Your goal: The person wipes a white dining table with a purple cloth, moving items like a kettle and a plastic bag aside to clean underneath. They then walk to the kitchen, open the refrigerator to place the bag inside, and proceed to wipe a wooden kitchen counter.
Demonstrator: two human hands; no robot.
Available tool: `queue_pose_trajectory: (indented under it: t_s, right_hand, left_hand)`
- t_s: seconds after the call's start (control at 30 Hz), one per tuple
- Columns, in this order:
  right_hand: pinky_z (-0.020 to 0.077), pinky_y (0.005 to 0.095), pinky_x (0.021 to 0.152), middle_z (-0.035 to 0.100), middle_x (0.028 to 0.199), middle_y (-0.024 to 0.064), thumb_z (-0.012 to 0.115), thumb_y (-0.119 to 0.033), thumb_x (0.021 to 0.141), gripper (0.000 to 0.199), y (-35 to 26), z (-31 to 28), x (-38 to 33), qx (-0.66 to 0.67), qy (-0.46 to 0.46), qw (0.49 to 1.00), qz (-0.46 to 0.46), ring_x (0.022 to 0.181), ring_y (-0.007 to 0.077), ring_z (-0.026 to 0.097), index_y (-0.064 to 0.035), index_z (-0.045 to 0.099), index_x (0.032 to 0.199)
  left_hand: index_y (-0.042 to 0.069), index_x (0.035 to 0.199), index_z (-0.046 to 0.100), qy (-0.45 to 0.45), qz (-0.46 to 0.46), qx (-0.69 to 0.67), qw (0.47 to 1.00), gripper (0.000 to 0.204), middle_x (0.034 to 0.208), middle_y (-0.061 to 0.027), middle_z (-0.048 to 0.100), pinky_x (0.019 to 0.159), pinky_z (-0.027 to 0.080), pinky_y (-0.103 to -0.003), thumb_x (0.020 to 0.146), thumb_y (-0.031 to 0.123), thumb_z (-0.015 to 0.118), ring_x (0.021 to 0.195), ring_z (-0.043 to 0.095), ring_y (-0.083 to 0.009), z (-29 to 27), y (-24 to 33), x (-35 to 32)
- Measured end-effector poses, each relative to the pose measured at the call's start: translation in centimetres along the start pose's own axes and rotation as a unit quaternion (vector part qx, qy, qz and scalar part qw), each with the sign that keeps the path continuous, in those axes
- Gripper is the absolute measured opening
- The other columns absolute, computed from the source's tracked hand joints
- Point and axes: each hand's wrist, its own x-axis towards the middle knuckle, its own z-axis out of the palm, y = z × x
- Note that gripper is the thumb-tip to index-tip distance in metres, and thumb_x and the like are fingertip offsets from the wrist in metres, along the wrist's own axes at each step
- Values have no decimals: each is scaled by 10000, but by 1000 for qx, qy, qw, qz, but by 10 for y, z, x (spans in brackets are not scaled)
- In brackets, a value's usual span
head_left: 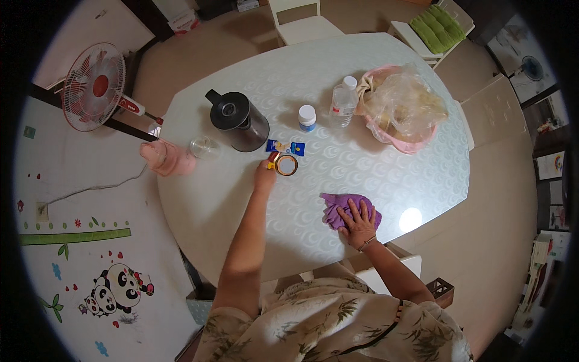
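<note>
Pressing the purple cloth [332, 211] onto the table [289, 232], the right hand [360, 229] is a flat, spread grip, the bunched cloth beneath it and just leftward. The left hand [264, 175] appears to grasp a round container [286, 165], with a blue packet [295, 148] just beyond that grip and a dark jug [250, 134] farther left. Contact is made; how much surface is done or left cannot be told.

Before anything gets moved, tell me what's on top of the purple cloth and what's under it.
The person's right hand lies palm down on top of the purple cloth. The cloth rests on the patterned table; anything between them is covered and cannot be seen.
</note>
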Motion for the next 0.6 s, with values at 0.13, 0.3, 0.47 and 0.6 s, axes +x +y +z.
queue_pose_trajectory:
  t_s: [0.13, 0.3, 0.47, 0.6]
  right_hand:
    - [110, 649, 1063, 240, 1514, 55, 620, -414, 810, 651, -5, 1, 4, 2, 6, 1000, -14, 1379, 385, 190, -342, 371, 1407]
    - [95, 644, 1069, 216, 1528, 59, 591, -428, 826, 639, 5, 3, 21, 5, 22, 999, 24, 1388, 386, 170, -341, 360, 1416]
    - [69, 641, 1076, 183, 1541, 61, 536, -461, 854, 625, 9, -6, 81, 9, 43, 995, 85, 1403, 382, 131, -326, 335, 1430]
    - [84, 641, 1074, 187, 1539, 65, 532, -473, 851, 629, 7, -1, 90, 5, 62, 992, 111, 1399, 387, 136, -323, 335, 1429]
  left_hand:
    - [84, 1185, 570, -8, 57, -57, 997, 345, 947, -132, 646, 604, 500, -345, 853, 72, 480, 778, 637, -217, 16, -25, 13]
    - [98, 1264, 515, -14, 9, -187, 982, 384, 958, -58, 612, 566, 480, -268, 886, 47, 474, 724, 601, -134, -10, -7, -44]
    - [71, 1223, 532, -9, 26, -187, 982, 333, 944, -71, 615, 525, 467, -273, 893, 71, 484, 680, 602, -142, -30, -33, -54]
    - [60, 1218, 536, -43, 33, -190, 980, 353, 925, -71, 611, 569, 483, -273, 868, 95, 560, 701, 604, -146, -23, -20, -68]
